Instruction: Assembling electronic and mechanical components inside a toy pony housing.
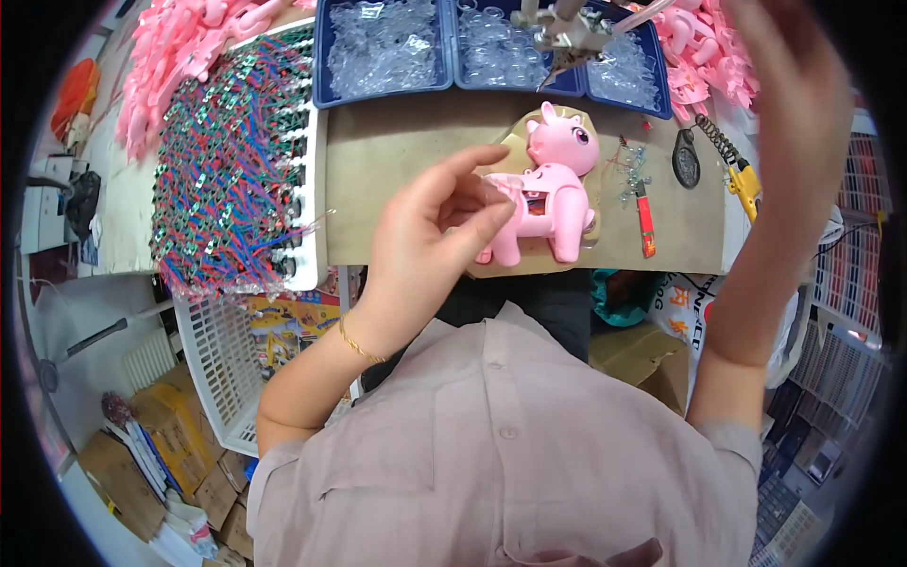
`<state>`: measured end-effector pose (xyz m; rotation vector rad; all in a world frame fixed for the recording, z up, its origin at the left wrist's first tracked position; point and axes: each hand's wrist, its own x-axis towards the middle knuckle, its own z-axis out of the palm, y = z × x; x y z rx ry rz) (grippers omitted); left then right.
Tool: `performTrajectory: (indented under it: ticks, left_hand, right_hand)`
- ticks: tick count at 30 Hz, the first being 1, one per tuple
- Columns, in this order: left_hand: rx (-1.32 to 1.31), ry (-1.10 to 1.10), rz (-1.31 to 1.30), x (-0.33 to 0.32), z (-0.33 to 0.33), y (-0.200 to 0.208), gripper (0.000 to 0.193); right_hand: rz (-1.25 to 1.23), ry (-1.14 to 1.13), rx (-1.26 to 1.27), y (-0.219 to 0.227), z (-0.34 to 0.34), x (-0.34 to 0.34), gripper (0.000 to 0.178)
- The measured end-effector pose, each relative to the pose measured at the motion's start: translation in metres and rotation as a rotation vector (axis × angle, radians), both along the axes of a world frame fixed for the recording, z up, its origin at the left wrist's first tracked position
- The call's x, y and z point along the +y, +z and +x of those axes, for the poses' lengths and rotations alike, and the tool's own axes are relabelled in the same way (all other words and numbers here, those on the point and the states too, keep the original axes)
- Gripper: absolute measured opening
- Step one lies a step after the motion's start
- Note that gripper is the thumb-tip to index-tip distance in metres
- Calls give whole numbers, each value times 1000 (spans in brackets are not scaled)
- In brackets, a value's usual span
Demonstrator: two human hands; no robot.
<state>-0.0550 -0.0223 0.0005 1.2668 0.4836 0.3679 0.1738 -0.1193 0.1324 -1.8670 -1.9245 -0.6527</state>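
A pink pony toy (pixel 557 203) lies on a tan holder (pixel 593 121) at the table's near edge, its head pointing away from me. An opening in its side shows dark parts and red inside. My left hand (pixel 444 222), with a gold bracelet at the wrist, is over the toy's left side. Its thumb and forefinger are apart, and the other fingers are curled; I see nothing clearly held. At the upper right my right hand (pixel 789 47) is raised above the pink parts, smeared by motion, its fingers partly out of view.
Wired circuit boards (pixel 231 170) heap a white tray (pixel 307 227) at left. Blue bins (pixel 446 90) of clear plastic parts stand at the back, under a hanging metal tool (pixel 572 38). Pink toy parts (pixel 179 57) pile behind. A red cutter (pixel 645 222) and yellow coiled-cord tool (pixel 744 189) lie right.
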Motion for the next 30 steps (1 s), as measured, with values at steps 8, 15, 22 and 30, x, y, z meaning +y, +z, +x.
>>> performTrajectory:
  ticks: [8, 15, 22, 30]
  left_hand:
    - [-105, -62, 398, -22, 15, -10, 63]
    - [114, 28, 914, -26, 15, -38, 70]
    - [117, 7, 1116, -18, 21, -35, 51]
    - [159, -194, 1619, -23, 26, -12, 41]
  right_hand:
    - [-254, 77, 1065, -98, -66, -45, 13]
    - [-335, -20, 1029, -143, -52, -32, 12]
    - [-189, -113, 779, -149, -59, -32, 17]
    - [-595, 33, 67, -115, -84, -34, 28]
